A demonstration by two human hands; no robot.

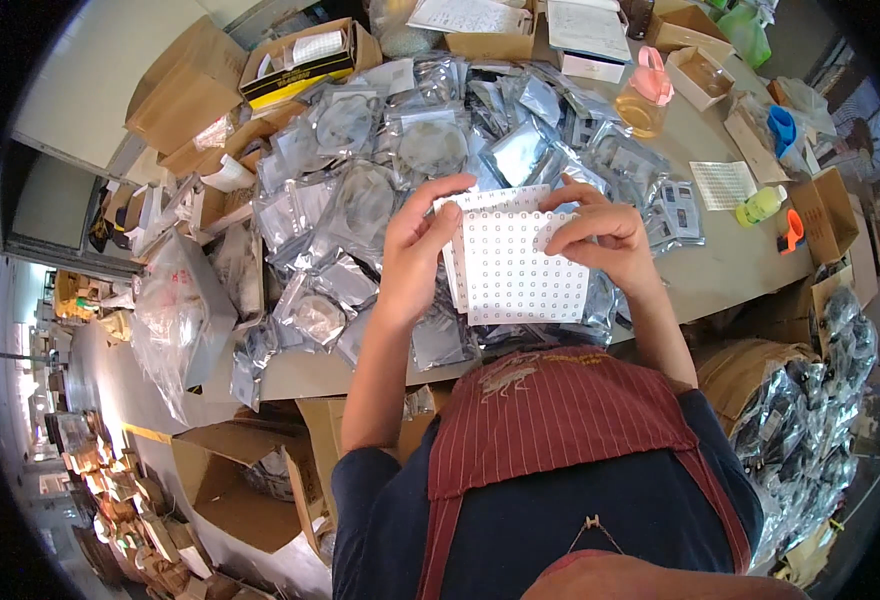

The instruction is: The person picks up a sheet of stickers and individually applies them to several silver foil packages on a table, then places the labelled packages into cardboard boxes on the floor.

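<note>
Two or more white label sheets are held up over the table, printed with rows of small characters; the front one overlaps another that shows along its top and left edges. My left hand is closed on their left edge, thumb in front and fingers behind. At the upper right, my right hand pinches the sheets, its bent fingertips lying against the front sheet. Below and behind them spreads a heap of clear and silvery plastic bags with flat parts inside, some of them round.
A pink-lidded jug, a green bottle, an orange tape dispenser and another label sheet stand or lie at right. Cardboard boxes line the far left. An open carton sits below the table's front edge.
</note>
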